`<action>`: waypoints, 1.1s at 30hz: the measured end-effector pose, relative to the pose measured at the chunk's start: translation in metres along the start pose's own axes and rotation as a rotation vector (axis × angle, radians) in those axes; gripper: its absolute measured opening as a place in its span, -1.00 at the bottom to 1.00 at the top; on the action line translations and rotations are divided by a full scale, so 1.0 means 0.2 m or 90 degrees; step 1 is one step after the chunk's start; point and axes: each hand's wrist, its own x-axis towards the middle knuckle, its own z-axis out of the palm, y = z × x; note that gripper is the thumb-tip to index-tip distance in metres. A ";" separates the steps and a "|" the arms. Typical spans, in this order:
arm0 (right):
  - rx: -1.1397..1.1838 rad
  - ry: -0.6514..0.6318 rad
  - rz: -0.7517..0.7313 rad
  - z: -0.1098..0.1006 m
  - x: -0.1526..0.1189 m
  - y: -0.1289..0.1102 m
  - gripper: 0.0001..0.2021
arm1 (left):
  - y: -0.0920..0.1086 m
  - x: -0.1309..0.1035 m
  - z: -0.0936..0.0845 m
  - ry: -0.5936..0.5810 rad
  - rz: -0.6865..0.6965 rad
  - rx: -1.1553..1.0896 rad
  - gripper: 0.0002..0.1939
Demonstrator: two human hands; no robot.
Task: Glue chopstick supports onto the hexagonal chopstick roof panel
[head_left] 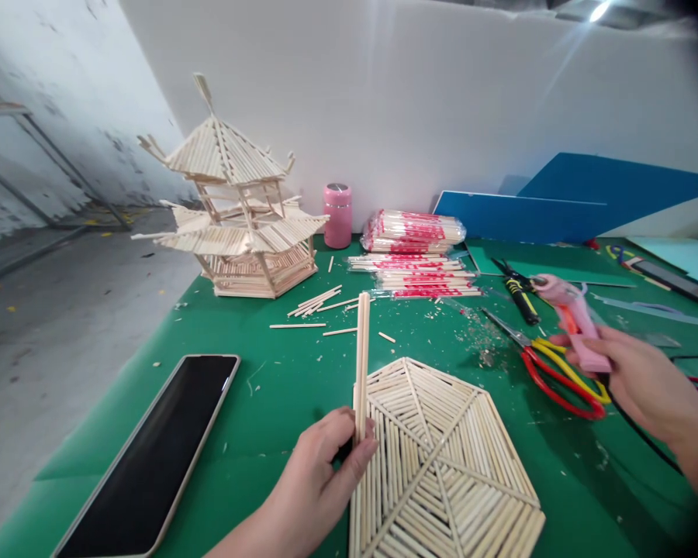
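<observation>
Between the thumb and fingers of my left hand [329, 457] a small bundle of wooden sticks [362, 341] stands upright. It is at the left edge of an octagonal stick panel [442, 457], whose sticks run in wedge-shaped sections between crossing ribs. Whether the bundle touches the panel I cannot tell. Over on the right, my right hand [634, 372] grips a pink hot glue gun [575, 322] by its handle, with the nozzle end pointing up and left. Scissors [558, 372] with red and yellow handles lie just beside and below the glue gun.
A stick-built pagoda model [238, 209] stands at the back left, near a pink bottle [338, 217]. Packaged chopsticks [412, 256], loose cut sticks [314, 301] and black-yellow pliers [520, 294] lie behind the panel. A phone [151, 457] is at left; blue boards [558, 209] lean behind.
</observation>
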 end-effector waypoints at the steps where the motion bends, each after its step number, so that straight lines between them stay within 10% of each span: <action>1: 0.073 -0.041 0.003 0.01 -0.01 -0.04 -0.72 | 0.00 0.00 0.00 -0.003 -0.003 -0.002 -0.81; 5: 0.452 -0.202 0.080 0.07 0.03 -0.20 -0.72 | -0.02 -0.01 0.00 -0.019 -0.010 -0.013 -0.82; 8: 0.528 -0.113 0.012 0.11 0.08 -0.32 -0.67 | -0.03 -0.01 0.00 -0.020 -0.002 -0.027 -0.83; 11: 0.507 -0.059 -0.078 0.15 0.08 -0.40 -0.58 | -0.03 -0.01 0.00 -0.008 -0.004 -0.031 -0.84; 25: 0.420 -0.405 -0.189 0.27 -0.19 -0.36 -0.69 | -0.05 0.02 -0.06 0.030 -0.036 -0.012 -0.86; 33: 0.270 -0.434 -0.278 0.28 -0.25 -0.35 -0.64 | -0.07 0.02 -0.07 -0.003 -0.008 -0.056 -0.86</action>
